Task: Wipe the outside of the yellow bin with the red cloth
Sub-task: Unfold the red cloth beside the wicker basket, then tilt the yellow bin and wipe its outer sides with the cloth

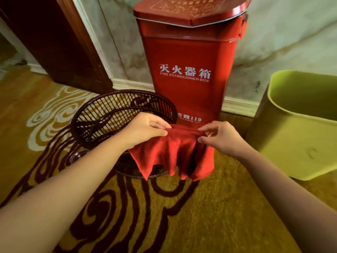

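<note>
I hold the red terry cloth [173, 154] up by its top edge in both hands, and it hangs in loose folds below my fingers. My left hand [145, 128] has its grip closed on the left end of that edge, thumb against forefinger; my right hand [220, 137] has its grip pinched shut on the right end in the same way. The cloth hangs in front of the tall red metal fire extinguisher box [187, 73], which stands against the pale marbled wall [284, 33]. The yellow plastic bin [299, 128] stands on the gold carpet with dark red swirls [164, 216], off to my right and apart from the cloth. A dark slatted wire basket [111, 114] sits to my left, behind my left hand.
</note>
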`<state>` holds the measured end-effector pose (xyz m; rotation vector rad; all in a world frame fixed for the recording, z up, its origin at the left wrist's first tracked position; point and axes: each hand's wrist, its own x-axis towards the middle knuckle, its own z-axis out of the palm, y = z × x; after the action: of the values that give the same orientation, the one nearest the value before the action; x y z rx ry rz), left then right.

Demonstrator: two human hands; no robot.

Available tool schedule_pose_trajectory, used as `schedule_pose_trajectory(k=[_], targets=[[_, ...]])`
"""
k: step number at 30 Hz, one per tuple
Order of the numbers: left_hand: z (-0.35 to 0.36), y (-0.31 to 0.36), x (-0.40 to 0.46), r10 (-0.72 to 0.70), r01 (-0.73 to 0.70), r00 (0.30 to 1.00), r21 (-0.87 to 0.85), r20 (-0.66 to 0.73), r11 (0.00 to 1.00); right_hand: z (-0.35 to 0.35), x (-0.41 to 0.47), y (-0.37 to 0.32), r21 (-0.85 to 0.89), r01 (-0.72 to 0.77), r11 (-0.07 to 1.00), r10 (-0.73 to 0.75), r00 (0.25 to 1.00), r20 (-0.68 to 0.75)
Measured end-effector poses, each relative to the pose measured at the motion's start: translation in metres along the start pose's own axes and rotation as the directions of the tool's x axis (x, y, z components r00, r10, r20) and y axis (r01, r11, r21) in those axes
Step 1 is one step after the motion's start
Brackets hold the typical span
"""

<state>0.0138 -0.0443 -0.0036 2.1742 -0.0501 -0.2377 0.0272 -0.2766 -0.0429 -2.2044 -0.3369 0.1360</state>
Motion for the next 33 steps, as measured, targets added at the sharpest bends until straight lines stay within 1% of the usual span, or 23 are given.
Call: schedule_pose_trajectory(k=[3, 5, 8, 10, 12, 14, 16, 18, 20, 22, 23, 24, 25, 26, 27, 28, 30, 32, 33], targets=[[0.029, 0.027, 0.018, 0.061, -0.059, 0.997, -0.042, 0.055, 0.997, -0.040, -0.020, 0.015, 0.041, 0.014, 0.999, -0.014, 1.000, -0.005], [0.050, 0.046, 0.028, 0.080, -0.071, 0.993, -0.100, 0.088, 0.992, -0.062, -0.039, 0.024, 0.112, 0.011, 0.994, -0.013, 1.000, 0.013], [0.081, 0.073, 0.039, 0.081, -0.040, 0.979, -0.212, 0.189, 0.977, -0.084, -0.067, 0.037, 0.272, -0.004, 0.962, 0.008, 1.000, -0.013], [0.103, 0.087, 0.042, 0.068, -0.002, 0.965, -0.252, 0.252, 0.968, -0.096, -0.082, 0.046, 0.321, -0.026, 0.947, 0.035, 0.999, -0.022], [0.125, 0.096, 0.044, 0.046, 0.040, 0.956, -0.287, 0.290, 0.957, -0.104, -0.096, 0.055, 0.318, -0.040, 0.947, 0.051, 0.998, -0.027], [0.147, 0.098, 0.042, 0.017, 0.085, 0.944, -0.293, 0.329, 0.952, -0.108, -0.109, 0.064, 0.286, -0.093, 0.954, 0.113, 0.992, -0.056], [0.166, 0.097, 0.039, -0.012, 0.114, 0.932, -0.263, 0.361, 0.958, -0.110, -0.119, 0.075, 0.230, -0.176, 0.957, 0.203, 0.974, -0.098], [0.180, 0.093, 0.037, -0.005, 0.094, 0.921, -0.210, 0.389, 0.973, -0.115, -0.129, 0.086, 0.190, -0.248, 0.950, 0.270, 0.957, -0.103], [0.191, 0.089, 0.037, 0.030, 0.014, 0.910, -0.104, 0.414, 0.995, -0.120, -0.138, 0.095, 0.215, -0.267, 0.940, 0.288, 0.954, -0.077], [0.201, 0.088, 0.038, 0.106, -0.122, 0.907, 0.014, 0.408, 0.992, -0.124, -0.149, 0.104, 0.278, -0.284, 0.918, 0.325, 0.939, -0.111], [0.204, 0.089, 0.040, 0.174, -0.213, 0.918, 0.072, 0.357, 0.974, -0.126, -0.155, 0.108, 0.322, -0.292, 0.901, 0.353, 0.923, -0.152], [0.206, 0.092, 0.043, 0.277, -0.320, 0.923, 0.131, 0.268, 0.938, -0.128, -0.161, 0.114, 0.366, -0.295, 0.883, 0.382, 0.903, -0.195], [0.207, 0.100, 0.045, 0.408, -0.436, 0.897, 0.189, 0.171, 0.880, -0.130, -0.168, 0.120, 0.412, -0.296, 0.862, 0.413, 0.881, -0.231], [0.208, 0.110, 0.050, 0.535, -0.543, 0.838, 0.238, 0.104, 0.805, -0.132, -0.174, 0.125, 0.465, -0.298, 0.834, 0.449, 0.856, -0.256], [0.211, 0.121, 0.056, 0.631, -0.627, 0.771, 0.271, 0.082, 0.731, -0.135, -0.181, 0.129, 0.522, -0.299, 0.799, 0.489, 0.828, -0.275], [0.214, 0.133, 0.062, 0.687, -0.681, 0.720, 0.295, 0.100, 0.670, -0.137, -0.187, 0.133, 0.574, -0.296, 0.764, 0.529, 0.796, -0.293], [0.225, 0.154, 0.074, 0.728, -0.737, 0.659, 0.353, 0.187, 0.576, -0.141, -0.197, 0.138, 0.654, -0.280, 0.703, 0.597, 0.732, -0.328], [0.237, 0.162, 0.083, 0.731, -0.757, 0.628, 0.429, 0.268, 0.493, -0.145, -0.205, 0.142, 0.730, -0.254, 0.634, 0.662, 0.666, -0.343], [0.243, 0.163, 0.086, 0.733, -0.758, 0.619, 0.460, 0.282, 0.463, -0.147, -0.209, 0.143, 0.767, -0.235, 0.597, 0.691, 0.636, -0.342]])
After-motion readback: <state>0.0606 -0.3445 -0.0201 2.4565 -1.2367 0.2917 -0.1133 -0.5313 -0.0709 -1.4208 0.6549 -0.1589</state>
